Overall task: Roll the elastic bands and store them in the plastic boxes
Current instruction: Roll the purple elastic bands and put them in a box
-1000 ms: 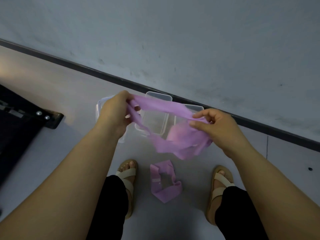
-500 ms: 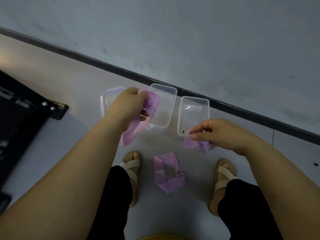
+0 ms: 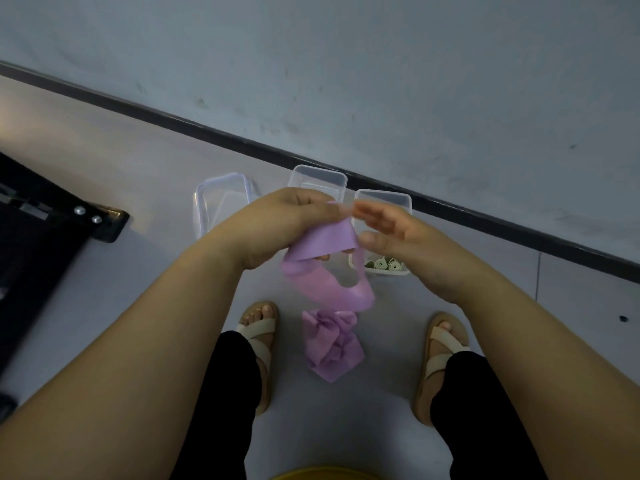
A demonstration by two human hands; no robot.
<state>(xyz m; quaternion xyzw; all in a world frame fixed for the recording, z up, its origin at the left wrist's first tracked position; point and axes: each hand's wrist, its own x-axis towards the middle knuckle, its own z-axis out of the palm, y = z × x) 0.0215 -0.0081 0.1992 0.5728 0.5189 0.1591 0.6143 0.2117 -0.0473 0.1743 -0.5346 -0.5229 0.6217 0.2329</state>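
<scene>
- The left hand (image 3: 287, 226) grips the top edge of a purple band (image 3: 325, 245), with its fingers curled over the band and its fingertips showing under the band's lower edge.
- The right hand (image 3: 391, 233) is just beside that edge with its fingers straight and slightly spread. It is blurred, and the thumb is at the band's right edge, but whether it touches cannot be told.
- The band is held up off the floor (image 3: 145, 188), in front of the boxes. From the left hand it hangs down in a loose loop between the two forearms.
- A second band (image 3: 332, 348), also purple, lies crumpled on the floor below the loop, between the two feet.
- Three clear boxes stand in a row on the floor near the baseboard (image 3: 207, 128): the left box (image 3: 221, 199), the middle box (image 3: 318, 176) and the right box (image 3: 384, 197). The hands cover parts of all three.
- Green rolls (image 3: 384, 264) lie in the near end of the right box, side by side.
- The feet are in beige strap sandals (image 3: 258, 336), with black trouser legs above them.
- A black frame (image 3: 69, 216) with two bolts sits at the left edge of the floor.
- A yellow rim (image 3: 322, 474) shows at the bottom edge, and what it belongs to cannot be told.
- A grey wall (image 3: 381, 64) rises behind the baseboard.
</scene>
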